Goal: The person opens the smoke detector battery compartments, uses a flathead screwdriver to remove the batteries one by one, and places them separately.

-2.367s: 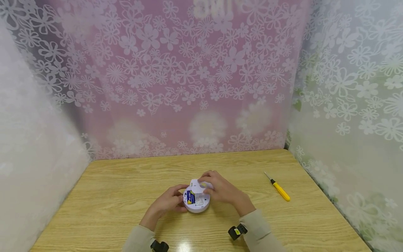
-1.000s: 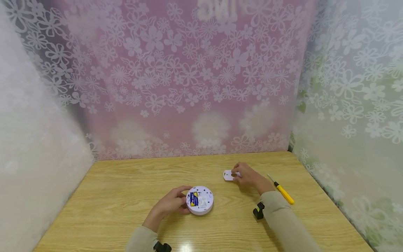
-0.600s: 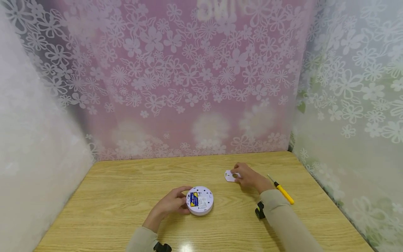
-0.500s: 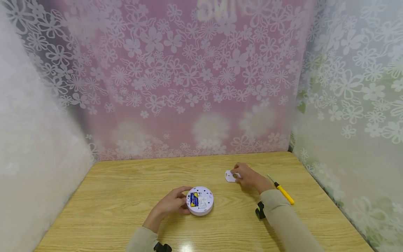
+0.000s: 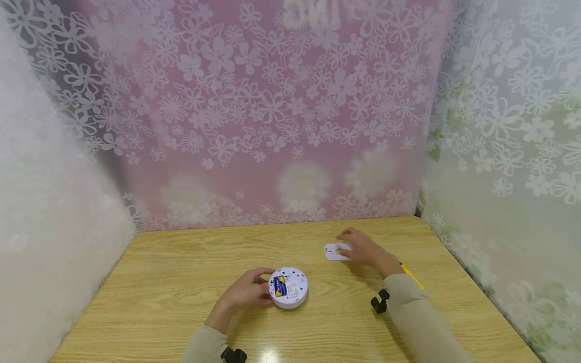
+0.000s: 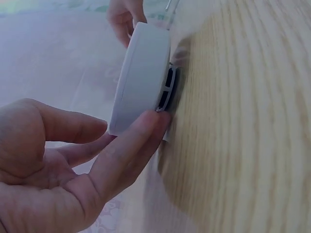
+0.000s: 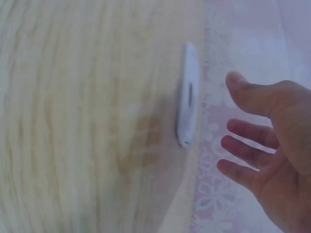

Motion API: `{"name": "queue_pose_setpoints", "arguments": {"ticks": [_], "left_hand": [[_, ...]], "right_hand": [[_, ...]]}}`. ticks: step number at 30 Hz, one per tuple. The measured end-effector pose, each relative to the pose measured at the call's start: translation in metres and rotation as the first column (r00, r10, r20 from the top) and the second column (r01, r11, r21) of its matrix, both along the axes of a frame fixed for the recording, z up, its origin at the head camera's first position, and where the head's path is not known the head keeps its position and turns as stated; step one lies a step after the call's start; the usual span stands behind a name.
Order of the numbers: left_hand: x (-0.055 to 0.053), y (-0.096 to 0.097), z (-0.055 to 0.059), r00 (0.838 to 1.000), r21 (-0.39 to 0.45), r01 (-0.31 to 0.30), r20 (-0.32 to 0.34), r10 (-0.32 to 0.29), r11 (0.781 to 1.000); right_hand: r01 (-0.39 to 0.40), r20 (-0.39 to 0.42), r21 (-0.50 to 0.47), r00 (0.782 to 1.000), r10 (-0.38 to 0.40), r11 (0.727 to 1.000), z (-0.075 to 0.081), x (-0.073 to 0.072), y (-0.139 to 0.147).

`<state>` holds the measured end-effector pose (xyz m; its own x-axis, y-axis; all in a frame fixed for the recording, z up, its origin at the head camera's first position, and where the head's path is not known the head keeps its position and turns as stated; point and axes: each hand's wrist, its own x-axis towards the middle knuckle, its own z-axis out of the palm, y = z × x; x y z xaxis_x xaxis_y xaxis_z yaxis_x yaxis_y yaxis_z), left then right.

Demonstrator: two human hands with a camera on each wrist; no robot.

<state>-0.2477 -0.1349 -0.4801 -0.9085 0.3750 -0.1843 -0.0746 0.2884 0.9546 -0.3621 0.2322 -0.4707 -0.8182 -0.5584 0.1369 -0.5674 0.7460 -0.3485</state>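
A round white smoke detector lies back up on the table, a blue and yellow battery showing in its bay. My left hand grips its left edge; in the left wrist view fingers curl against the side wall, near dark vent slots. Farther back on the right lies a flat white mounting plate with a round hole. My right hand hovers just over its right end, fingers spread. The right wrist view shows the plate on the wood, apart from the hand.
A yellow-handled screwdriver lies to the right, partly hidden behind the right forearm. The wooden table meets a pink flowered curtain at the back, with pale flowered sheets at the sides.
My right hand lifted the mounting plate off the smoke detector, carried it back and right, laid it down and has now let go. The left hand stays at the detector.
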Motion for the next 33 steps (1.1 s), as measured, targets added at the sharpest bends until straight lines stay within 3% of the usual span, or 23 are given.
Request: {"name": "queue_pose_setpoints", "arguments": {"ticks": [8, 11, 14, 19, 25, 33], "left_hand": [[0.0, -0.004, 0.003, 0.999, -0.021, -0.045, 0.01, 0.045, 0.999], [0.0, -0.004, 0.004, 0.998, -0.042, -0.068, 0.007, 0.069, 0.997], [0.0, -0.004, 0.005, 0.997, -0.065, -0.083, -0.007, 0.083, 0.994], [0.0, -0.001, 0.004, 0.996, -0.081, -0.085, -0.03, 0.083, 0.993], [-0.001, 0.0, 0.003, 0.996, -0.057, -0.079, -0.038, 0.077, 0.995], [-0.002, 0.0, 0.001, 0.997, -0.022, -0.064, -0.04, 0.063, 0.998]], "right_hand": [[0.112, -0.005, -0.024, 0.994, -0.112, 0.993, 0.017, 0.013, 0.029], [0.109, -0.016, 0.015, 0.994, -0.108, 0.994, 0.025, 0.022, 0.038], [0.157, 0.025, 0.087, 0.987, -0.16, 0.984, 0.036, 0.032, 0.047], [0.288, 0.097, 0.245, 0.943, -0.319, 0.926, 0.047, 0.047, 0.064], [0.374, 0.103, 0.363, 0.894, -0.436, 0.854, 0.044, 0.053, 0.085], [0.417, 0.236, 0.366, 0.823, -0.517, 0.832, 0.041, 0.066, 0.095]]}}
